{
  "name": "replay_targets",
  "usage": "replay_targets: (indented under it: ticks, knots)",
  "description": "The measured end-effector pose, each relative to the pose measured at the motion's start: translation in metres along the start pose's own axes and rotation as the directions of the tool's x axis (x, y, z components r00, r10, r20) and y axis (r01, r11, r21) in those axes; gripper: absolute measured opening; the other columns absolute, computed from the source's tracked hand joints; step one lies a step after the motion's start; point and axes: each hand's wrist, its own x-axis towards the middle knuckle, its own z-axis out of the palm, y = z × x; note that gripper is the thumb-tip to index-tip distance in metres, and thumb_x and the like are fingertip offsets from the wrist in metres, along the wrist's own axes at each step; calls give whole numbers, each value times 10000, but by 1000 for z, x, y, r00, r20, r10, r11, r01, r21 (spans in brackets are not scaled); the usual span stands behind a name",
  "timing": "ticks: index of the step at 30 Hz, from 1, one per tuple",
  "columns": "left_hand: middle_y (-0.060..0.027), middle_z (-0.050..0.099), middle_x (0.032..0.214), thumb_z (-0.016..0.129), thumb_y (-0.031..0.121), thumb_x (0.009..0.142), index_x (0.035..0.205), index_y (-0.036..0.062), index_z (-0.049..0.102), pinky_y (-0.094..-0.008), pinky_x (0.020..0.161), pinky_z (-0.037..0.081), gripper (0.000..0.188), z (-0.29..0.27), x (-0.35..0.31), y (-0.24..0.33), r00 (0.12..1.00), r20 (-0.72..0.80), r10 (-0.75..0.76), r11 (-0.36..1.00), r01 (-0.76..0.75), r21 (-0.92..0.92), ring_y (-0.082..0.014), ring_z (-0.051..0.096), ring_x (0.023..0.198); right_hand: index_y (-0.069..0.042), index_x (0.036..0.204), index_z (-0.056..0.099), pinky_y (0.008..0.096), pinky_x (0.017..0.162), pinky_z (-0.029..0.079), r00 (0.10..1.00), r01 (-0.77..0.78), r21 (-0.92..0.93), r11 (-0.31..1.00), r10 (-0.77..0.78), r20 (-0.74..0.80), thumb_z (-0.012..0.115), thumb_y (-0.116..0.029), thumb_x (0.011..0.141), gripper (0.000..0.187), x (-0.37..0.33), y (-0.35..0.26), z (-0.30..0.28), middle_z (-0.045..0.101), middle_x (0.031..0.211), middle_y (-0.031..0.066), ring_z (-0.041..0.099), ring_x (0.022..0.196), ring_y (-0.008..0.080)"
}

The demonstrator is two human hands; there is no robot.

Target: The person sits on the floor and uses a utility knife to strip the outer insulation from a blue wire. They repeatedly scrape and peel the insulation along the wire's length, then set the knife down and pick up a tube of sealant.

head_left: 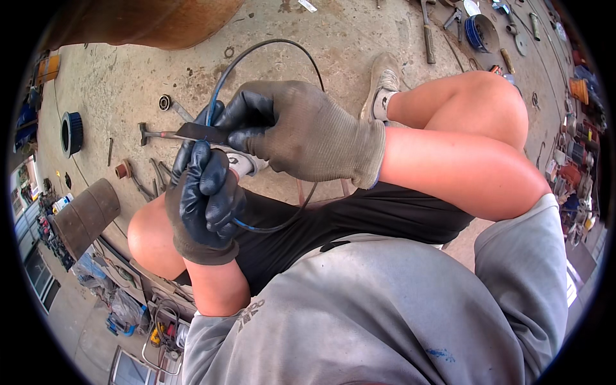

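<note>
My left hand (204, 202), in a dark-coated work glove, is closed around a thin black-and-blue cable (221, 80). From the fingertips the cable loops up, passes behind my right hand and returns below my left palm. Gloved as well, my right hand (289, 128) pinches a dark flat blade (201, 133) with a slanted tip. The blade lies across the cable beside my left fingertips; its grip end is hidden in my right fingers. Both hands are together above my lap, and I cannot tell whether the blade's edge cuts into the cable.
A hammer (142, 134) and a round bearing (165, 102) lie on the concrete floor beyond my hands. A blue-and-black ring (72, 135) is at left. A large rusty metal body (141, 25) stands far left. Another hammer (428, 38) and a blue spool (480, 33) lie far right.
</note>
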Motion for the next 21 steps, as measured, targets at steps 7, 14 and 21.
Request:
replay_targets:
  ticks: [7,14,21]
  knots:
    - [-24,524,782,458,133,1150,1438,12,527,-226,346,355,320,22,2,-2,999,9,48,997,-48,64,-81,416,445,-33,1095,756,392,824,598,982,6,-77,997,-20,-187,790,-188,922,235,6,-7,-3,782,946,153,758,877,275]
    - [-24,528,796,436,132,1156,1571,24,435,-211,344,345,429,18,0,-2,999,1,53,997,-53,55,-76,416,448,-30,1092,763,398,828,597,987,5,-29,1000,-10,-163,791,-190,918,238,6,-6,0,778,949,157,757,877,277]
    - [-66,542,864,373,130,1167,1426,-29,465,-247,421,414,318,10,-1,-2,995,76,66,997,-69,35,-123,513,506,-27,1179,744,327,833,582,996,-79,-118,990,74,-49,776,-103,945,248,4,-13,-3,780,990,91,715,900,134]
